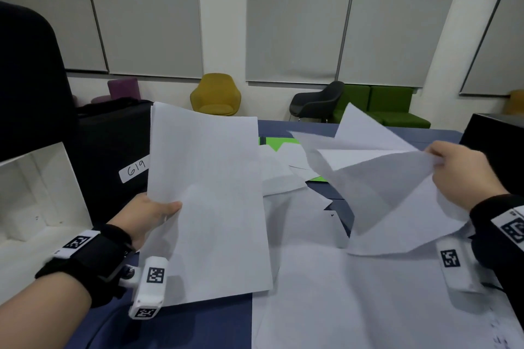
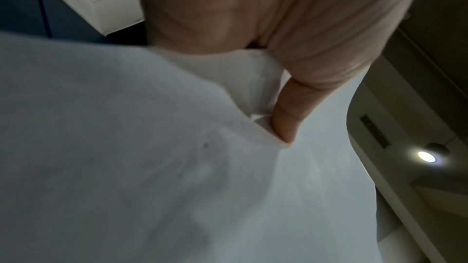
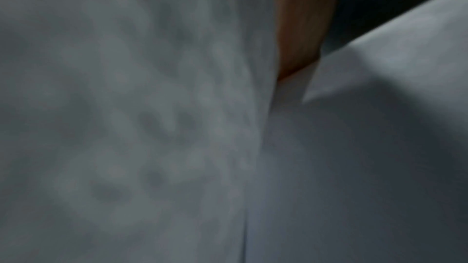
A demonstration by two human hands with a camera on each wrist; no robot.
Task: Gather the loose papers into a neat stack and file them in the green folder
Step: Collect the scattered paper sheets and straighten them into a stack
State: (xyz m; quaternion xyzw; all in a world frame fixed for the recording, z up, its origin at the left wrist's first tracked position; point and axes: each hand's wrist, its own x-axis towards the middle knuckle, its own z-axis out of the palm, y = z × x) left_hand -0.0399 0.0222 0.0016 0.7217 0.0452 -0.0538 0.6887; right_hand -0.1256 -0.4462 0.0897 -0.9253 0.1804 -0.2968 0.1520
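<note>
A flat sheaf is held upright by the left hand, thumb pinching its edge; a splayed, untidy bunch is pinched at one corner by the right hand. More papers lie on the worktop, and the folder — half buried — sits at the far side. The bunches are best merged, then tapped edge-down until squared — loosely gripped, lest sheets crease.

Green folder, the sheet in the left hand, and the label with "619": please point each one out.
green folder (image 1: 270, 142), head view, bare strip beside the papers.
sheet in the left hand (image 1: 207, 195), head view, middle of the page.
label with "619" (image 1: 134, 171), head view, on the digits.
</note>
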